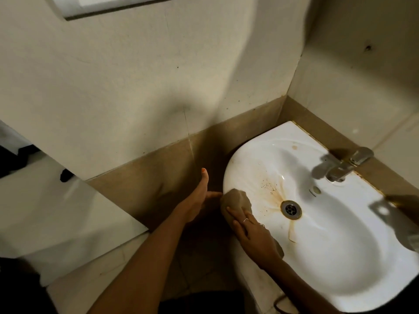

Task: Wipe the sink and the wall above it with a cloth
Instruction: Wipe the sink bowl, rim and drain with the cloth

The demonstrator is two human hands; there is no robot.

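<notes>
We press the cloth (237, 201) flat-fingered with our right hand (254, 234) on the sink (340, 257) rim at lower centre, left hand (197, 200) open beside it; the stained basin likely comes next.

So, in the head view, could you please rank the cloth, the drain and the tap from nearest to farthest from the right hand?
1. The cloth, directly under the fingers of the right hand, on the sink's left rim.
2. The drain, in the basin's middle, just right of the hand.
3. The tap, at the sink's back edge by the wall, clearly farthest.
</notes>
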